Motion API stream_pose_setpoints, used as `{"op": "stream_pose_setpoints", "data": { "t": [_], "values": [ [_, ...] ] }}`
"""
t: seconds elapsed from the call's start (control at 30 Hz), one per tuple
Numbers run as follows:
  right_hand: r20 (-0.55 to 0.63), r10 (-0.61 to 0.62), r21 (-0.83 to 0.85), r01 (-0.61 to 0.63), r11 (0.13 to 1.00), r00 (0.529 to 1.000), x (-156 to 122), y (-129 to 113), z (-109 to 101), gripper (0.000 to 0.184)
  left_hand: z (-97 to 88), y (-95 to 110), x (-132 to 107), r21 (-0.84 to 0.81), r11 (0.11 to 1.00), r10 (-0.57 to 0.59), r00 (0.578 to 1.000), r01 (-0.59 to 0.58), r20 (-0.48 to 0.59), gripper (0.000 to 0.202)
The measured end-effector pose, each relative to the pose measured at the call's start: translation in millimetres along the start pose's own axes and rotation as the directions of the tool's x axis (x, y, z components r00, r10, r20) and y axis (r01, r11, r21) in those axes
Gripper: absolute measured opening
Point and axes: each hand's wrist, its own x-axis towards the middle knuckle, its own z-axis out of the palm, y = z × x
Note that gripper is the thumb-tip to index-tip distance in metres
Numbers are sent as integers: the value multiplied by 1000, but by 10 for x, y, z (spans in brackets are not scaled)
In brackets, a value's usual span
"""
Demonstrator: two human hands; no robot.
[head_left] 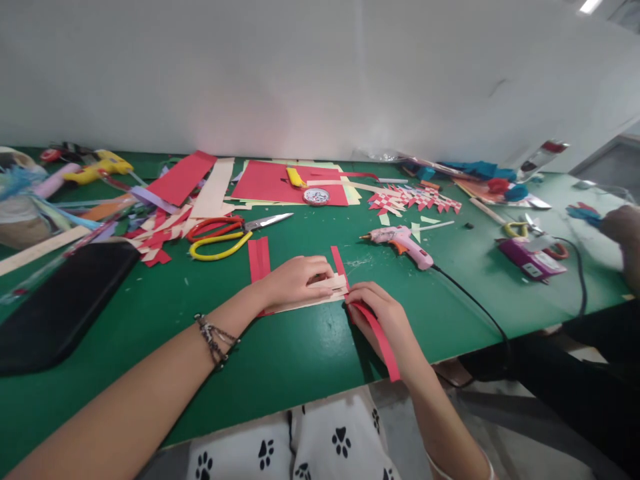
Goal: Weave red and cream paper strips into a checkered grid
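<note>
My left hand (295,280) lies on a bundle of cream paper strips (327,291) on the green table (300,353), fingers curled and pressing them down. My right hand (377,313) pinches a long red paper strip (383,340) that runs from the cream strips down toward the table's near edge. Another red strip (339,261) sticks up behind the cream ones. Two red strips (259,259) lie just left of my left hand.
Red-and-yellow scissors (225,237), a pink glue gun (403,241) with its black cord, a woven red-and-cream mat (415,199), red paper sheets (280,181), a black pouch (60,303) and paper scraps crowd the table. Another person's hand (623,227) works at the far right.
</note>
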Motion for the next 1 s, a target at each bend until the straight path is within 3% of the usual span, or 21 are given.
{"op": "stream_pose_setpoints", "data": {
  "t": [0.57,1.0],
  "values": [
    [12,67,84,-68,994,998,1,-85,-65,13,19,-24,3,-125,992,-38,998,31,-54,26],
    [37,-5,53,3,999,999,27,-26,-101,16,-1,-24,7,-232,972,-58,995,39,-78,23]
  ]
}}
